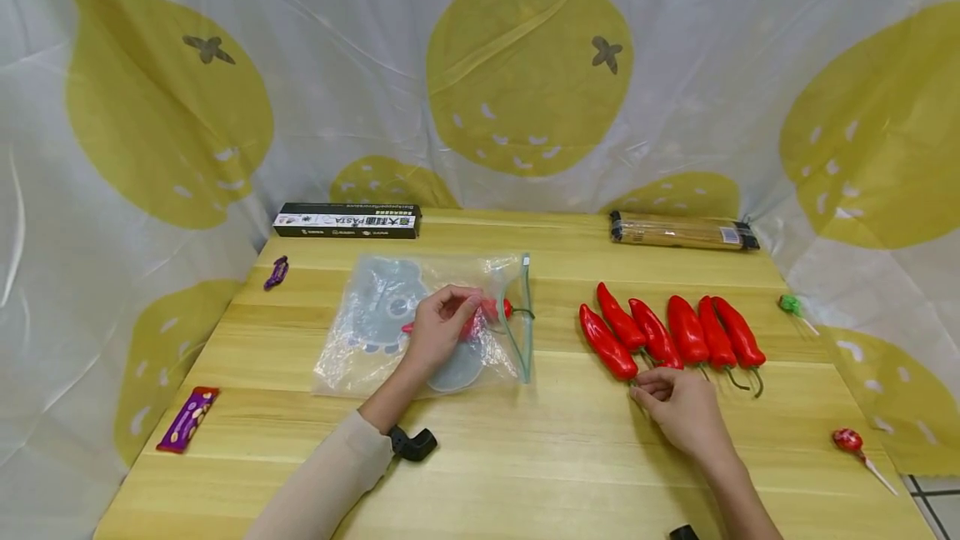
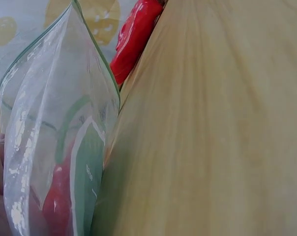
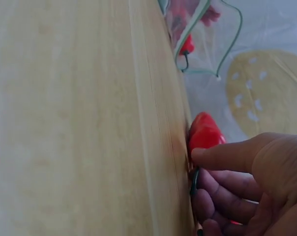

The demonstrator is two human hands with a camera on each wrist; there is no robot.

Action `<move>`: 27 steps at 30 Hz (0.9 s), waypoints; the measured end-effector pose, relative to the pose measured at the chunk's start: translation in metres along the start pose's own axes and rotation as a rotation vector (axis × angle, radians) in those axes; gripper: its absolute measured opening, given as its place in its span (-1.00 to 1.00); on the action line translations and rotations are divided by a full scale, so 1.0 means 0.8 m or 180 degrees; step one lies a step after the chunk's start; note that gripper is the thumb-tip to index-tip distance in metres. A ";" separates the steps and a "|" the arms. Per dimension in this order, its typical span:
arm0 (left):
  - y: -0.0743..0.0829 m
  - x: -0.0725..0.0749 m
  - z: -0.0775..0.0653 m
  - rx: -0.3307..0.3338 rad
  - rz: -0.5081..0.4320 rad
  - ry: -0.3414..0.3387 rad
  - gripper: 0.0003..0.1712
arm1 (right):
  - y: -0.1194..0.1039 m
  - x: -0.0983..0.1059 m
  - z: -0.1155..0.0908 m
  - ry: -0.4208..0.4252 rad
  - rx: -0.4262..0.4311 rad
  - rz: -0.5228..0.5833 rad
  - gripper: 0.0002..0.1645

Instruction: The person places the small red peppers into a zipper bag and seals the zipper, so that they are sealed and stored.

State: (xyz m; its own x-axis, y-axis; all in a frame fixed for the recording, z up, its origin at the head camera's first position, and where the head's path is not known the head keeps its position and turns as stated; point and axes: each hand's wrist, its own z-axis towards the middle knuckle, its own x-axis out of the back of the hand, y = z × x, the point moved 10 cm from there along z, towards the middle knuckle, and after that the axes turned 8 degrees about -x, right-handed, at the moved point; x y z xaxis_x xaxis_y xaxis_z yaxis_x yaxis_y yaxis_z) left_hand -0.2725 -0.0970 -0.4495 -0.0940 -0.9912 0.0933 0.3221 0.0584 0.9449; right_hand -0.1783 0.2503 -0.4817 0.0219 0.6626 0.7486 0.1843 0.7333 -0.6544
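A clear zip bag with a cartoon print lies on the table, its green-edged mouth toward the right. One red chili pepper is inside, its green stem at the mouth. My left hand pinches the bag's upper film, and the left wrist view shows the mouth gaping. To the right, several more red peppers lie in a slanted row. At the stem end of the leftmost pepper, my right hand pinches the stem between thumb and fingers. That pepper rests on the table.
A black pasta box and a pack of dry noodles lie along the back. On the left are a small purple candy and a purple chocolate bar. Green and red lollipops lie at the right edge.
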 end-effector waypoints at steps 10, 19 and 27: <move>-0.007 0.008 0.015 0.0029 0.0034 0.0003 -0.76 | -0.019 0.018 -0.004 0.0445 0.0118 0.0011 -0.85; -0.010 0.012 0.029 -0.0076 0.0125 -0.0025 -0.75 | -0.066 0.011 0.017 0.0261 0.0304 0.0359 -0.86; -0.003 0.007 0.026 -0.0175 0.0288 -0.0059 -0.76 | -0.099 -0.035 0.055 -0.0449 0.0288 0.0820 -0.73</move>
State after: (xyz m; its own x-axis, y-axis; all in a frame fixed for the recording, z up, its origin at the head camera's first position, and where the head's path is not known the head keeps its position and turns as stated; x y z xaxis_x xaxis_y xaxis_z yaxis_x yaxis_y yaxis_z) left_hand -0.2932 -0.1000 -0.4451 -0.0796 -0.9798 0.1837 0.3811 0.1404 0.9138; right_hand -0.2366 0.1803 -0.4559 -0.0813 0.8384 0.5390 0.1019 0.5449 -0.8323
